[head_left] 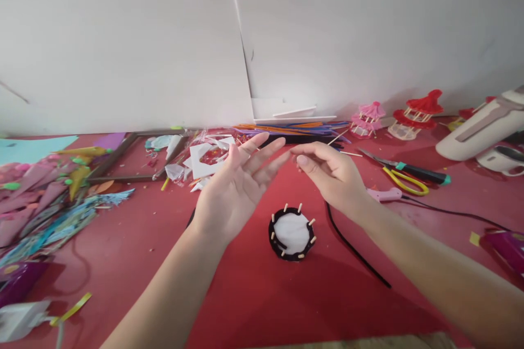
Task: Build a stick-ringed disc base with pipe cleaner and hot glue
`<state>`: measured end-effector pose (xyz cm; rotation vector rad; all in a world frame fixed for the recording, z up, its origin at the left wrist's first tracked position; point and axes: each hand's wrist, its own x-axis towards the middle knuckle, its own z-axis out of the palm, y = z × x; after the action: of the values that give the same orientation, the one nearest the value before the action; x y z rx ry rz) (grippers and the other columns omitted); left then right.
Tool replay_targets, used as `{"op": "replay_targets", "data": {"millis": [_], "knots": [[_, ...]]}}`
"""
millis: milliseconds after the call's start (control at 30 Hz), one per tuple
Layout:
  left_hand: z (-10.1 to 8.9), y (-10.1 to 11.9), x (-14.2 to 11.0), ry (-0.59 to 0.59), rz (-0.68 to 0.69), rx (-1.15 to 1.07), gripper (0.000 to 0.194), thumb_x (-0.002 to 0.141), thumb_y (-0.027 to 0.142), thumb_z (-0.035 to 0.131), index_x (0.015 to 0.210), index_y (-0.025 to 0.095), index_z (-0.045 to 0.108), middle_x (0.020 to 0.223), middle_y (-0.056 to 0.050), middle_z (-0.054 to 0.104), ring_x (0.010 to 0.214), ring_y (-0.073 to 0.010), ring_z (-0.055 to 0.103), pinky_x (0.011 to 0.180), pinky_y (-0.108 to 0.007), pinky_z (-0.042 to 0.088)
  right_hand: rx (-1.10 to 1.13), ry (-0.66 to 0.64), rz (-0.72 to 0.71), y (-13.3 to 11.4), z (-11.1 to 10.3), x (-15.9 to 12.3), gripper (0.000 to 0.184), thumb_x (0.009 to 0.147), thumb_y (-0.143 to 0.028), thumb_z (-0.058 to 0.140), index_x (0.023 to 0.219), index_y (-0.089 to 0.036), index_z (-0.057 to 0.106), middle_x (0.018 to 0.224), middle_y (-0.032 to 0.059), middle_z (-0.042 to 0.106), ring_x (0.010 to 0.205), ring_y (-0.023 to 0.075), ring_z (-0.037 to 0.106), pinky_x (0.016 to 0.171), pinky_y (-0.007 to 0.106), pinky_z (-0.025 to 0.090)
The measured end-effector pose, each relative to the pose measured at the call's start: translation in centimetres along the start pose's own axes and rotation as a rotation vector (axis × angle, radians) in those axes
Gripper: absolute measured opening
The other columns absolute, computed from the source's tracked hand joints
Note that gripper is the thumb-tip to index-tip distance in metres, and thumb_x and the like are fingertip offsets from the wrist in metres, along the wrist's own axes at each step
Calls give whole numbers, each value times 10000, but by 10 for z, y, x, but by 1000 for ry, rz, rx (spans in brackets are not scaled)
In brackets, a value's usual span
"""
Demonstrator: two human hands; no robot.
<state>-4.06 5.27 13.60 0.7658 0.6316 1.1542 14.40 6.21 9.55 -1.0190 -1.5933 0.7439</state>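
Note:
My left hand (239, 188) is raised over the red table, palm turned up and fingers spread, with nothing in it. Beside its fingertips, my right hand (329, 174) has thumb and forefinger pinched together; what they hold, if anything, is too small to make out. Below and between the hands stands a small round craft piece (291, 233) with a white base, a black fuzzy rim and several short wooden pegs standing up around it. A black pipe cleaner (356, 248) lies to its right, under my right forearm.
Behind are bundled pipe cleaners (286, 130), white paper scraps (208, 158) and a pink and a red pavilion model (415, 114). Yellow-handled scissors (405, 180), pliers (426, 173), a pink corded tool (385, 194), a bottle (483, 122) and a mug (501, 160) stand right. Craft pieces (36, 202) crowd the left.

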Motion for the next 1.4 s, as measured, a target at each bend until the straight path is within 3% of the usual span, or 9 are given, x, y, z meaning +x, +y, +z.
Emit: {"op": "replay_targets", "data": {"millis": [200, 367, 533, 700, 967, 1100, 1200, 1333, 1400], "knots": [[-6, 1, 2, -111, 15, -1, 405, 911, 531, 572, 1191, 256, 672, 1323, -83, 669, 1142, -302, 681, 1082, -449, 440, 88, -53, 2, -11, -3, 5, 177, 947, -344, 590, 992, -223, 710, 872, 28, 690, 782, 139, 642, 699, 284, 533], [-6, 0, 3, -141, 40, 48, 450, 877, 555, 609, 1206, 252, 668, 1287, -85, 690, 1094, -309, 703, 1042, -473, 492, 82, -132, -49, -14, -11, 6, 137, 935, -312, 608, 892, -211, 690, 876, 21, 651, 706, 110, 604, 591, 250, 488], [-4, -3, 3, -150, -2, 33, 517, 875, 581, 592, 1213, 198, 670, 1286, -132, 684, 1216, -366, 626, 1061, -533, 473, -109, -234, -143, -14, -19, 3, 131, 957, -286, 555, 906, -219, 655, 851, 24, 647, 732, 129, 591, 614, 261, 477], [-4, -11, -2, -164, 33, 17, 523, 838, 575, 644, 1189, 190, 677, 1310, -141, 668, 1362, -371, 493, 1128, -537, 403, -364, -181, -221, -8, -19, 2, 123, 959, -177, 497, 880, -216, 583, 858, 26, 629, 759, 138, 578, 680, 273, 465], [-2, -7, -18, -107, 94, -24, 568, 705, 602, 760, 1106, 203, 708, 1275, -122, 685, 1442, -419, 354, 1131, -531, 410, 34, -25, 65, -2, -22, 2, 295, 1030, -386, 391, 794, -232, 479, 715, -15, 557, 679, 140, 577, 625, 296, 458], [-1, -8, -22, -64, 62, -82, 625, 702, 655, 730, 1113, 186, 698, 1276, -158, 674, 1438, -439, 350, 1120, -532, 420, 37, 12, 113, -3, -21, -2, 389, 1022, -444, 406, 701, -227, 444, 621, -36, 510, 578, 114, 524, 565, 285, 412], [-3, -11, -22, -49, 68, -117, 613, 724, 699, 676, 1111, 224, 695, 1289, -135, 670, 1452, -427, 331, 1118, -542, 417, 56, -27, 139, -5, -20, -3, 361, 1000, -438, 473, 719, -215, 514, 635, -29, 554, 589, 104, 542, 570, 266, 440], [-9, -15, -20, -148, 104, 26, 649, 720, 724, 660, 1162, 250, 694, 1337, -100, 651, 1452, -423, 334, 1147, -551, 376, 128, -28, 137, -8, -20, -5, 149, 959, -338, 582, 923, -205, 638, 755, -5, 637, 652, 104, 604, 619, 247, 522], [-13, -16, -18, -248, 149, 126, 700, 772, 752, 575, 1249, 246, 657, 1387, -96, 617, 1442, -413, 359, 1155, -538, 371, 154, -24, 78, -11, -21, -8, 136, 968, -286, 562, 1045, -215, 649, 860, 15, 669, 717, 109, 636, 655, 252, 555]]}}
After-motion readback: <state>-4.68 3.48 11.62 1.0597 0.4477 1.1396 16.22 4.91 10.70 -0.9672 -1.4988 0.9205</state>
